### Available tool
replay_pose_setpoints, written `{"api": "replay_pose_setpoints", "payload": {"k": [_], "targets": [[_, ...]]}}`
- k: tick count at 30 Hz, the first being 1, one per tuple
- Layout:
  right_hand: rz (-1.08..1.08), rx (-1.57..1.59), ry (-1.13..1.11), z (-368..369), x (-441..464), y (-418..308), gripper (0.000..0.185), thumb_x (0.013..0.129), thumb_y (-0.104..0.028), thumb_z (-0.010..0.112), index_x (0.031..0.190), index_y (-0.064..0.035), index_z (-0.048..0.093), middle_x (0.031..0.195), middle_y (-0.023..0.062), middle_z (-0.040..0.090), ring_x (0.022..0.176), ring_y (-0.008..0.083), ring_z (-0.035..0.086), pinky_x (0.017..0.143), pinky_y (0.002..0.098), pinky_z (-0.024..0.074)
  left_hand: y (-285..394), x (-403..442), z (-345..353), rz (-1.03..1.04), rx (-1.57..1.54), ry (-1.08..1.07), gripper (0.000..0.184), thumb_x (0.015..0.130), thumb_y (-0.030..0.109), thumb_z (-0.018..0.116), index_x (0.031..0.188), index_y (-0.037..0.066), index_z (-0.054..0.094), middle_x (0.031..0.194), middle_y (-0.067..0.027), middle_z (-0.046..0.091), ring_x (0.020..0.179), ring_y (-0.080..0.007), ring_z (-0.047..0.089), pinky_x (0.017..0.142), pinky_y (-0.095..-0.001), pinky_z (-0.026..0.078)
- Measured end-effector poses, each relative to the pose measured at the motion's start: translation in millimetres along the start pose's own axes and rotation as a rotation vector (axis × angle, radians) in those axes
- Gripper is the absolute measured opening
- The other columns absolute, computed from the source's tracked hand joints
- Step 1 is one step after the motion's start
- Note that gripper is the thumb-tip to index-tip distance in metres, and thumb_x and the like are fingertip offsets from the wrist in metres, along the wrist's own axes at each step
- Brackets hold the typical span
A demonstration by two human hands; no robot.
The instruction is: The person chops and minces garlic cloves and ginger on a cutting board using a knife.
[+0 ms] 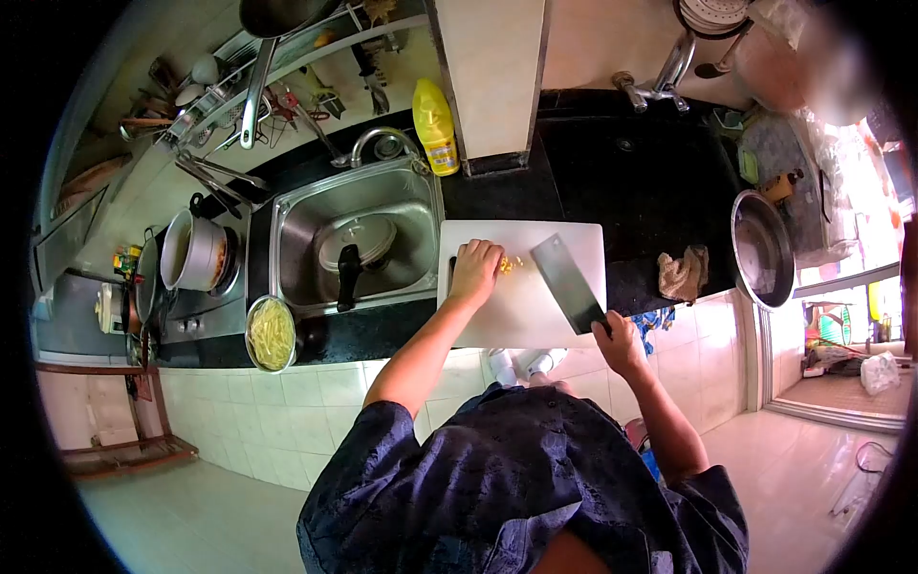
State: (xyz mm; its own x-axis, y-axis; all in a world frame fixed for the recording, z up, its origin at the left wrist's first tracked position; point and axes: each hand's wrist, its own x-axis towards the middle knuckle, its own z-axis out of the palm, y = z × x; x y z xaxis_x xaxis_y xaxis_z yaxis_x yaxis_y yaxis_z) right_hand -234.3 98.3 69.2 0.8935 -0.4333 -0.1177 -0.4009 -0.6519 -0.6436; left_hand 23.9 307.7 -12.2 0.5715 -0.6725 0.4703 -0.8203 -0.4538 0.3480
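A white cutting board (497, 320) lies on the black counter in front of me. My left hand (478, 270) rests on its left part, fingers bunched and curled down. Small chopped yellow pieces (513, 262) show at the fingertips; their kind is too small to tell, and whatever is under the fingers is hidden. My right hand (620, 342) is closed round the black handle of a cleaver (566, 279) at the board's right edge. The broad blade slants up and left over the board, apart from the yellow pieces.
Left of the board is a steel sink (287, 244) holding a lidded container (356, 239). A bowl of pale shredded strips (272, 335) stands at the counter's front edge. A pot (191, 251), yellow bottle (435, 129), crumpled cloth (683, 274) and large steel basin (762, 249) surround the area.
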Motion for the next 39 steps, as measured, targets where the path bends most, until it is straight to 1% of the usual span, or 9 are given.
{"api": "replay_pose_setpoints", "payload": {"k": [5,10,11,16,21,28,31,36,39], "targets": [[-0.028,-0.129,-0.088,4.4,-8.0,19.9,0.030,0.092,-0.028,0.063,0.084,-0.0003,0.057,0.076,0.0276,0.065,0.076,0.0487,0.065,0.066,0.0564,0.0513,12.7,-6.7,3.4,0.027,-0.010,0.020,0.010,0.083,0.006,0.070,0.093,0.007,0.066,0.099,-0.0048,0.063,0.099,-0.0263,0.058,0.085,-0.0422,0.045],[-0.009,-0.182,-0.055,7.4,9.7,15.7,0.027,0.094,-0.028,0.059,0.088,-0.0009,0.058,0.080,0.0286,0.066,0.078,0.0496,0.065,0.070,0.0569,0.0521,19.4,3.0,10.5,0.016,0.022,0.079,0.010,0.084,0.010,0.069,0.093,0.008,0.066,0.100,-0.0051,0.061,0.100,-0.0268,0.057,0.086,-0.0435,0.045],[0.000,-0.187,-0.038,6.9,13.9,12.5,0.027,0.094,-0.027,0.059,0.088,-0.0009,0.058,0.080,0.0286,0.066,0.078,0.0497,0.065,0.070,0.0569,0.0520,16.2,5.4,8.5,-0.047,0.010,0.026,0.009,0.086,0.010,0.068,0.094,0.008,0.066,0.099,-0.0061,0.061,0.098,-0.0279,0.057,0.085,-0.0441,0.045],[0.026,-0.177,-0.013,18.1,16.0,-13.9,0.027,0.095,-0.025,0.056,0.087,0.0008,0.057,0.079,0.0303,0.065,0.077,0.0497,0.065,0.072,0.0578,0.0520,1.4,1.6,-1.2,-0.173,0.070,0.116,0.012,0.088,0.011,0.067,0.099,0.008,0.064,0.098,-0.0078,0.062,0.096,-0.0299,0.057,0.082,-0.0452,0.045],[-0.047,-0.183,-0.001,54.3,21.7,-36.4,0.020,0.097,-0.022,0.054,0.096,-0.0025,0.055,0.075,0.0275,0.065,0.074,0.0484,0.065,0.069,0.0576,0.0503,-7.6,-9.6,-2.7,-0.222,0.107,0.064,0.012,0.088,0.008,0.063,0.101,0.006,0.064,0.099,-0.0100,0.063,0.095,-0.0313,0.058,0.081,-0.0462,0.045],[-0.063,-0.123,0.096,38.2,19.2,-46.5,0.017,0.097,-0.019,0.055,0.090,-0.0028,0.054,0.076,0.0251,0.065,0.073,0.0466,0.064,0.066,0.0556,0.0505,-19.9,-9.6,-1.8,-0.281,-0.020,0.109,0.020,0.089,0.005,0.061,0.108,0.004,0.064,0.095,-0.0143,0.068,0.089,-0.0353,0.061,0.080,-0.0470,0.046],[-0.160,-0.151,0.101,27.5,4.9,-35.0,0.014,0.094,-0.017,0.059,0.093,-0.0030,0.057,0.080,0.0222,0.066,0.071,0.0429,0.065,0.065,0.0521,0.0517,-8.4,4.9,-16.5,-0.317,-0.145,0.127,0.020,0.089,0.004,0.061,0.109,0.003,0.063,0.095,-0.0147,0.067,0.088,-0.0367,0.061,0.080,-0.0480,0.047],[-0.430,-0.265,0.123,21.6,-10.0,2.5,0.016,0.088,-0.015,0.066,0.098,-0.0053,0.059,0.083,0.0143,0.065,0.076,0.0341,0.067,0.065,0.0463,0.0532,-12.8,31.7,-22.5,-0.163,-0.144,0.111,0.020,0.089,0.004,0.062,0.108,0.004,0.064,0.098,-0.0125,0.067,0.092,-0.0346,0.060,0.081,-0.0472,0.048],[-0.486,-0.328,0.061,26.6,-12.7,12.3,0.020,0.087,-0.016,0.068,0.101,-0.0064,0.058,0.083,0.0110,0.063,0.080,0.0304,0.066,0.070,0.0450,0.0518,-4.7,37.3,-25.0,-0.117,-0.121,0.116,0.015,0.089,0.006,0.063,0.104,0.005,0.066,0.097,-0.0107,0.067,0.093,-0.0332,0.060,0.081,-0.0461,0.048]]}}
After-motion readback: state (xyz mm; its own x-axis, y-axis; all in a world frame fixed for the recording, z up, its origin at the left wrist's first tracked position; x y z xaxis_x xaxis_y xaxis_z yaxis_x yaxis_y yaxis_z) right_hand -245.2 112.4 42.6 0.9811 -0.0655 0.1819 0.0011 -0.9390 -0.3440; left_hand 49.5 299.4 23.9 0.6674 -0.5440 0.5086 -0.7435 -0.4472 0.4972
